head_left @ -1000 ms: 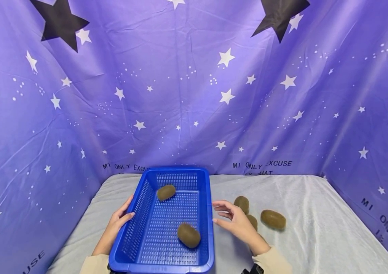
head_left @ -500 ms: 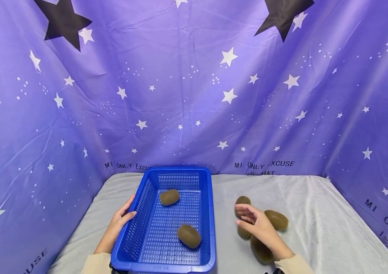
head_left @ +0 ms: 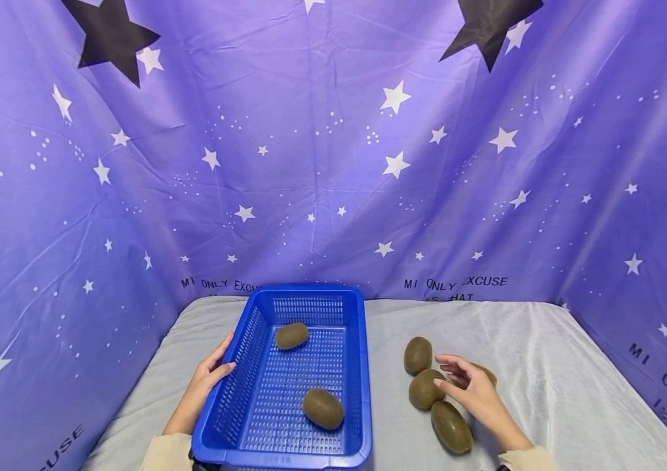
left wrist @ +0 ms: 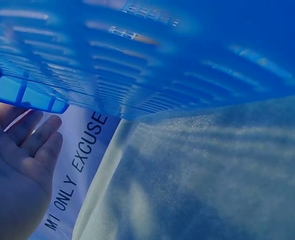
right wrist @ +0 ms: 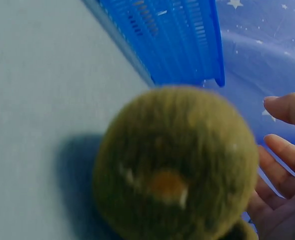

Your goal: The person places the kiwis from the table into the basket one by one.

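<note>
My left hand (head_left: 200, 386) holds the left rim of a blue plastic basket (head_left: 366, 366), thumb over the rim. The left wrist view shows its fingertips (left wrist: 52, 122) up at the basket's outer lip. Two brown kiwis lie in the basket: one kiwi (head_left: 292, 335) at the far left, another kiwi (head_left: 324, 409) near the front right. My right hand (head_left: 477, 392) hovers among several kiwis, fingers loosely bent and holding nothing. Its thumb overlaps the middle kiwi (head_left: 425, 390). Beside that lie a farther kiwi (head_left: 417, 355) and a nearer kiwi (head_left: 451, 427). One kiwi (head_left: 489, 373) is partly hidden behind the hand.
A pale grey cloth (head_left: 557, 392) covers the table. Purple star-printed curtain (head_left: 309, 163) hangs at the back and both sides. In the right wrist view, a kiwi (right wrist: 177, 160) fills the foreground, with the blue basket (right wrist: 177, 45) beyond it.
My right hand has moved from beside the basket's right rim rightward to the loose kiwis. The far kiwi in the basket has shifted slightly. My left hand keeps its place on the rim.
</note>
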Demonstrator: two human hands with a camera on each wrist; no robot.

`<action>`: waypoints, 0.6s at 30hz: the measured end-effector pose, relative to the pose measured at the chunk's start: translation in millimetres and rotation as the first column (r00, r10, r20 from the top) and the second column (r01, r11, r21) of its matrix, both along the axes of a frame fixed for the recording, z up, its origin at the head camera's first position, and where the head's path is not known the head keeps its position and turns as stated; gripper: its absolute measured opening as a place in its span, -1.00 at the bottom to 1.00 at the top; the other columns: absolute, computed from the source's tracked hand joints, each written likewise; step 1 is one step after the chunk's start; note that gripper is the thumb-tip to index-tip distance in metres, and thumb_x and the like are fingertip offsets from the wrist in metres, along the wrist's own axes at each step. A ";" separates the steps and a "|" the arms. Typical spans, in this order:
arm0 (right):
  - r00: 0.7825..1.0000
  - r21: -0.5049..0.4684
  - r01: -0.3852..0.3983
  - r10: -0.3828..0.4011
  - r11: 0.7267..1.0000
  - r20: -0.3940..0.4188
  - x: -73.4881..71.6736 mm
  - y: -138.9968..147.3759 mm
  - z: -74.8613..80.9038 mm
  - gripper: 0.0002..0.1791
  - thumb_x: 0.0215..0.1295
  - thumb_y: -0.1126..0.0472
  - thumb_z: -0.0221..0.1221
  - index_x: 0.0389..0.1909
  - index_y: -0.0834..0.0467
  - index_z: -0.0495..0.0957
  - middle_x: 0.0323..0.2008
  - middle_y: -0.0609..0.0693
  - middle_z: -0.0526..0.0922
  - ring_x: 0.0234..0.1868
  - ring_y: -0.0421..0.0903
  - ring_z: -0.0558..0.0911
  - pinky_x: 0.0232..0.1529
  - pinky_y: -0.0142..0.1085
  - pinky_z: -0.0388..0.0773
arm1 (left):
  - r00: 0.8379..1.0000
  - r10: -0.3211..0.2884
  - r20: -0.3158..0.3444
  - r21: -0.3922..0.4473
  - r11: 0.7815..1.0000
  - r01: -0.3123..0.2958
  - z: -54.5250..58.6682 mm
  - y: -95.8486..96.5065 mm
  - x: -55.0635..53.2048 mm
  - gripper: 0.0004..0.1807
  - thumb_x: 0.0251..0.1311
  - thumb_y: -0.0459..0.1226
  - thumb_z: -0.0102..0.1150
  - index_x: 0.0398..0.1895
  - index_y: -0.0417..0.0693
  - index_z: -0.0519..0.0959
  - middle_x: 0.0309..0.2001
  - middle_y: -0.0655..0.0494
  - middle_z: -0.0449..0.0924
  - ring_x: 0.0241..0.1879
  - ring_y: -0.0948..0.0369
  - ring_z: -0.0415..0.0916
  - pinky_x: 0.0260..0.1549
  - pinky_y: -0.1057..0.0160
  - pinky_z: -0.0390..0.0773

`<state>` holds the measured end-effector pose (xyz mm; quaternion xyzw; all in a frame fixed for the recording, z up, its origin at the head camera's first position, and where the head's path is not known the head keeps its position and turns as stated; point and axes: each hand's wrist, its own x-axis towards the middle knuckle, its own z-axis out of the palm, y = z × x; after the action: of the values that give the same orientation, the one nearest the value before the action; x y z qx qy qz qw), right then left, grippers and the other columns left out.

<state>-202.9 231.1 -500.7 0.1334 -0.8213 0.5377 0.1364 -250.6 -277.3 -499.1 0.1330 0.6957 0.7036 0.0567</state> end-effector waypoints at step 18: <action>0.994 -0.029 0.085 -0.087 0.996 -0.071 3.4 38.7 -0.7 -0.58 0.12 0.43 0.25 0.03 0.43 0.47 -0.13 -0.36 0.56 -0.10 -0.37 0.56 -0.06 -0.62 0.40 | 1.000 -0.010 0.000 0.007 1.000 0.010 1.1 0.2 0.2 -0.30 0.38 -0.31 -0.12 0.50 -0.05 -0.14 0.48 -0.16 -0.23 0.14 0.46 0.31 -0.04 0.33 0.48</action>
<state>-199.6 269.8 -501.4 0.1157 -0.8136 0.5369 0.1908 -250.5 -277.1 -498.0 0.1369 0.6926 0.7057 0.0598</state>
